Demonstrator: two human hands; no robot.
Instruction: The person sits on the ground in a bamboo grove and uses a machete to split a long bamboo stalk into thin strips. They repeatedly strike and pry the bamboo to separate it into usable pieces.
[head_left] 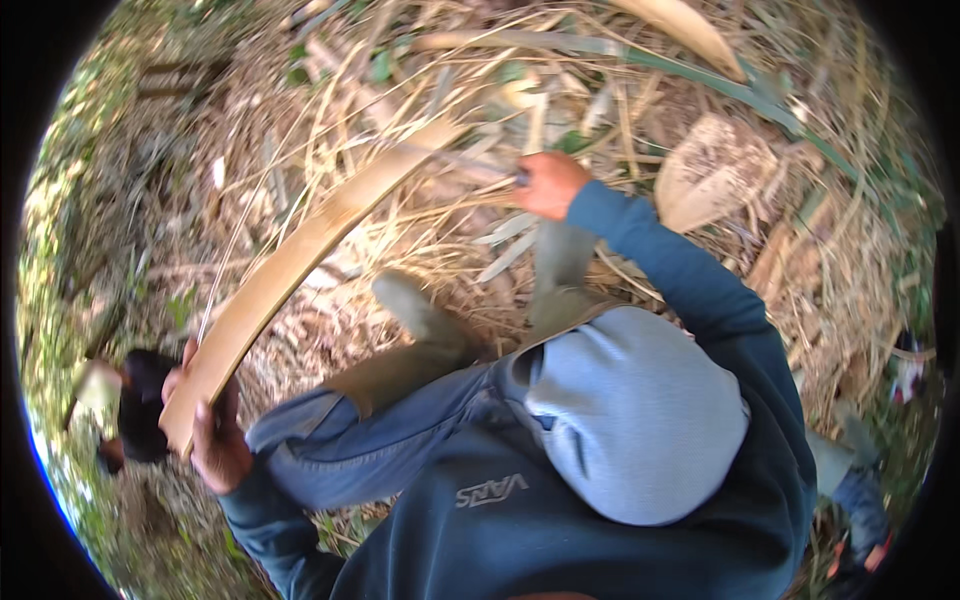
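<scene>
A long, wide split bamboo strip (325, 225), pale yellow and curved in this view, slants from lower left to upper centre. Its lower end is gripped by my left hand (215, 440), the thumb on the near edge and fingers on the far side. At upper centre, my right hand (550, 185) is closed round the dark handle of a knife. The knife blade (470, 165) is smeared by motion and points left toward the strip's upper end. Whether the blade touches the bamboo, I cannot tell.
My bent knee (640, 415) in blue cloth and olive boots (420, 320) lie below the strip. Shavings and dry stalks cover the ground. A brown sheath (715, 170), a bamboo piece (690, 35) and a green strip (690, 75) lie upper right. Another person (860, 510) is at lower right.
</scene>
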